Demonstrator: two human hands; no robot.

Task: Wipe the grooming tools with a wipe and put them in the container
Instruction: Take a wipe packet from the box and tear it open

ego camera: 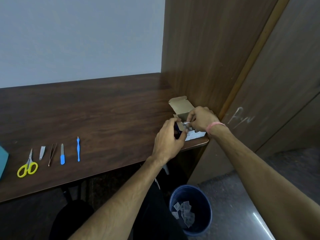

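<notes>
your forearms reach from the bottom edge toward the desk's [97,108] right front corner. at the left front edge lie, in a row: a teal container [3,161] cut off by the frame, yellow scissors [27,168], nail clipper [42,152], tweezers [52,154], blue nail file [62,156], blue cuticle pusher [78,149]. your left hand [168,140] curls its fingers around the end of the open wipe box [183,110] at the right corner. your right hand [201,119] pinches a wipe sachet [186,125] at the box opening. below, a blue bin [206,201] holds discarded wipes [183,212].
</notes>
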